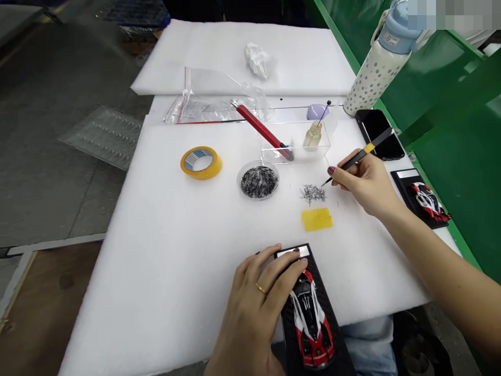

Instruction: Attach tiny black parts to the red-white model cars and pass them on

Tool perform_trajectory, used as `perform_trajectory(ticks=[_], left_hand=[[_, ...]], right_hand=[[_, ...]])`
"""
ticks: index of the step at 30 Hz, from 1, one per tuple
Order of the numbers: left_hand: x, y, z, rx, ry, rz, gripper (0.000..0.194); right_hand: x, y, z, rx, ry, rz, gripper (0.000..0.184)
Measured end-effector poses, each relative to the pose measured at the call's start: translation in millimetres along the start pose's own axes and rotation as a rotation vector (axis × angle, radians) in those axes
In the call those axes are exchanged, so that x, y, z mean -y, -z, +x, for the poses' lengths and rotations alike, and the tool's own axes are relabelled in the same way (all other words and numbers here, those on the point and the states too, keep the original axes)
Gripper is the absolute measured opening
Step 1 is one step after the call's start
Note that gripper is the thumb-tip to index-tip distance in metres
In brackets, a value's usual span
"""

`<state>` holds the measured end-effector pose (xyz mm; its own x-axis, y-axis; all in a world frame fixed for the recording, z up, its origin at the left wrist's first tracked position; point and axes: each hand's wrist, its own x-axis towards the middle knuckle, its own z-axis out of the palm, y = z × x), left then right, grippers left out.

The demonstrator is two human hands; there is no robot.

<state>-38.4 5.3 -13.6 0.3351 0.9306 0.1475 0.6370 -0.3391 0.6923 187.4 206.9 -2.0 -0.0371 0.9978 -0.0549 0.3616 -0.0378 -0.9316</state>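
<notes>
My left hand (256,303) rests on a red, white and black model car (313,324), fingers wrapped over its front. The car sits on a black base (291,342) at the near edge of the white foam mat (168,250). My right hand (362,183) pinches black tweezers with a yellow band (362,154). Their tips touch down beside a small pile of thin dark pins (312,194). A yellow plastic chip (317,219) lies just below the pile.
A round dish of dark pins (258,181), a yellow tape roll (201,162), a clear tray (293,143) holding a small glue bottle (312,134) and a red-handled tool (261,129). A phone (379,133), a dotted flask (378,68) and a second model car (428,202) stand at right.
</notes>
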Motion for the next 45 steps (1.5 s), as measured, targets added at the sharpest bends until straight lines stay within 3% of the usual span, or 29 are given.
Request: perform_trajectory(ticks=[17,24,27,30,36,45], left_hand=[[11.8,-3.2,1.9,-0.016,-0.132,0.01,0.074],[3.1,-0.5,3.5,0.005,-0.063,0.014,0.06],[5.3,-1.2,4.2,-0.004,-0.085,0.013,0.064],[7.8,-2.2,3.6,-0.008,-0.121,0.031,0.083],[3.7,-2.1,2.8,0.035,-0.156,0.108,0.108],[-0.1,-2.1,3.7,0.024,-0.133,0.095,0.11]], right_hand=[[-1.2,-13.9,4.3,-0.05,0.002,-0.033,0.028],[-4.7,-7.5,0.9,-0.015,0.025,0.294,0.032],[-3.0,-3.5,-12.1,0.014,0.013,0.417,0.043],[-4.4,-1.3,-38.4,-0.005,0.013,0.455,0.046],[-11.0,-5.8,-93.6,-0.127,0.041,0.275,0.038],[-11.9,-16.8,-97.0,-0.174,0.113,0.07,0.034]])
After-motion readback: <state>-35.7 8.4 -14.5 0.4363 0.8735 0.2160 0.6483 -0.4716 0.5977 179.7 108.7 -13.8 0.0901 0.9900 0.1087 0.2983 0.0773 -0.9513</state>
